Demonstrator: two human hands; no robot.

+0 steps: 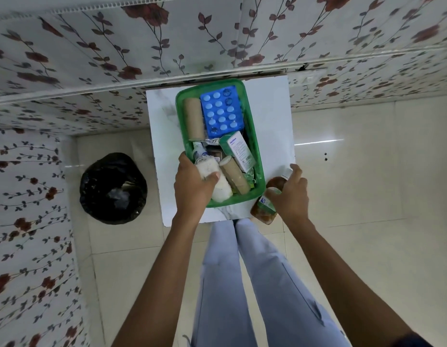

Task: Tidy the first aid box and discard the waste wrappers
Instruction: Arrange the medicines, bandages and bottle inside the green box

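A green plastic box (258,156) stands on a small white table (270,108). Inside lie a blue blister pack of white pills (222,111), a tan bandage roll (193,118), a second tan roll (236,177), a pale green medicine carton (240,150) and crumpled wrappers (209,142). My left hand (192,184) is closed around a white gauze roll (221,187) at the box's near left corner. My right hand (291,194) grips a brown bottle with a blue and green label (263,204), just outside the box's near right corner.
A bin lined with a black bag (114,187) stands on the tiled floor left of the table, with something pale inside. Floral-papered walls run behind and to the left. My legs in light trousers (242,284) are below the table's near edge.
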